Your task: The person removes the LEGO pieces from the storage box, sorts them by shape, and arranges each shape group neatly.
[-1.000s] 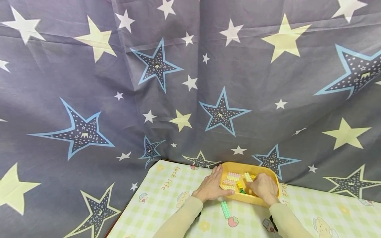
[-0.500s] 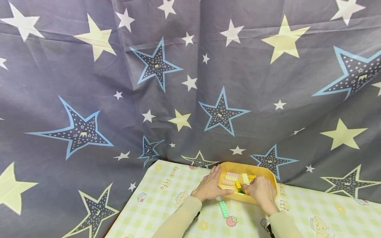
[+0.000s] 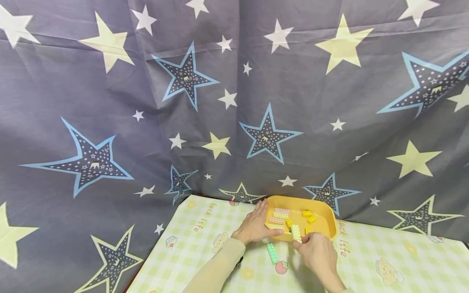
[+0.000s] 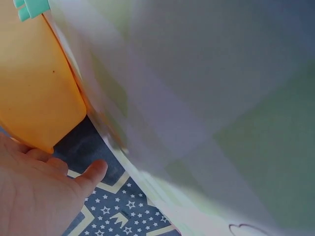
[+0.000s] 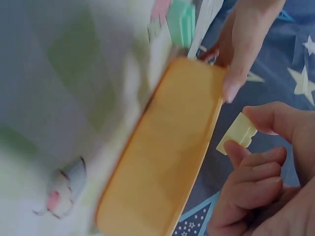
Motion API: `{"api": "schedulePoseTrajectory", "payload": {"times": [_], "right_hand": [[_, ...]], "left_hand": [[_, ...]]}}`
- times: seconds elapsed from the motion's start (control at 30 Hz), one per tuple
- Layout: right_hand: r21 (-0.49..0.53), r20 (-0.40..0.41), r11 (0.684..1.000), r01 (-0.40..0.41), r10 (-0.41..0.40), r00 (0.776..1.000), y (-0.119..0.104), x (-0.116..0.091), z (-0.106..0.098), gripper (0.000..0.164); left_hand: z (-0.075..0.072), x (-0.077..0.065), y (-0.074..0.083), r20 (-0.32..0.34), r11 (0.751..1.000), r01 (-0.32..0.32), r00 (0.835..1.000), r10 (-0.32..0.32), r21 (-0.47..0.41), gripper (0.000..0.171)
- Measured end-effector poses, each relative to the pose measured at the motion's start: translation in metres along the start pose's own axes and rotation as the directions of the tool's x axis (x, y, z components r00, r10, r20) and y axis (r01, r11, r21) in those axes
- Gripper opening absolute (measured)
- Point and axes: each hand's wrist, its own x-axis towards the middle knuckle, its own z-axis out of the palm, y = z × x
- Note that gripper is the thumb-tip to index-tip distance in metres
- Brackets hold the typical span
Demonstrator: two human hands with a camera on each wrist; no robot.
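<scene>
My right hand (image 3: 318, 253) pinches a pale yellow building brick (image 3: 296, 233) between thumb and fingertips, over the front rim of the orange-yellow tray (image 3: 325, 221). The right wrist view shows the brick (image 5: 238, 132) end-on between thumb and finger, above the rim. My left hand (image 3: 253, 228) holds the tray's left end, its thumb along the front rim and its fingers at the left side. Inside the tray, pink and pale yellow bricks (image 3: 281, 215) lie in rows at the left. Several bright yellow bricks (image 3: 311, 219) are scattered nearer the middle.
A mint green brick (image 3: 272, 253) lies on the checked tablecloth (image 3: 366, 252) in front of the tray. Behind the table hangs a dark star-patterned curtain (image 3: 205, 122), close to the tray's back side. The table's left edge slopes down toward the front.
My right hand has come out of the tray's middle toward its front rim, bringing the pale yellow brick. My left hand keeps its place on the tray. The head view has shifted slightly.
</scene>
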Motion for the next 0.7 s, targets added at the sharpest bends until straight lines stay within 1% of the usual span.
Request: {"api": "schedulePoseTrajectory", "payload": {"times": [0.13, 0.3, 0.43, 0.57, 0.7], "right_hand": [[-0.012, 0.034, 1.0, -0.009, 0.01, 0.999, -0.002, -0.013, 0.005, 0.032], [-0.019, 0.089, 0.999, -0.049, 0.05, 0.995, -0.002, -0.021, 0.015, 0.033], [-0.027, 0.113, 0.997, -0.067, 0.07, 0.991, 0.003, -0.023, 0.025, 0.033], [-0.045, 0.116, 0.996, -0.082, 0.086, 0.99, 0.006, -0.022, 0.035, 0.032], [-0.065, 0.117, 0.994, -0.092, 0.099, 0.988, 0.006, -0.021, 0.04, 0.031]], "left_hand": [[-0.001, 0.001, 0.0, -0.003, 1.0, 0.006, 1.0, -0.006, 0.013, 0.122], [0.0, 0.002, -0.001, -0.008, 1.0, 0.003, 1.0, -0.003, 0.004, 0.122], [0.002, 0.002, -0.002, -0.009, 1.0, 0.005, 1.0, -0.005, -0.005, 0.123], [0.002, 0.002, -0.002, -0.005, 1.0, 0.007, 1.0, -0.007, -0.012, 0.123], [0.001, 0.001, -0.002, 0.003, 1.0, 0.01, 1.0, -0.01, -0.015, 0.124]]}}
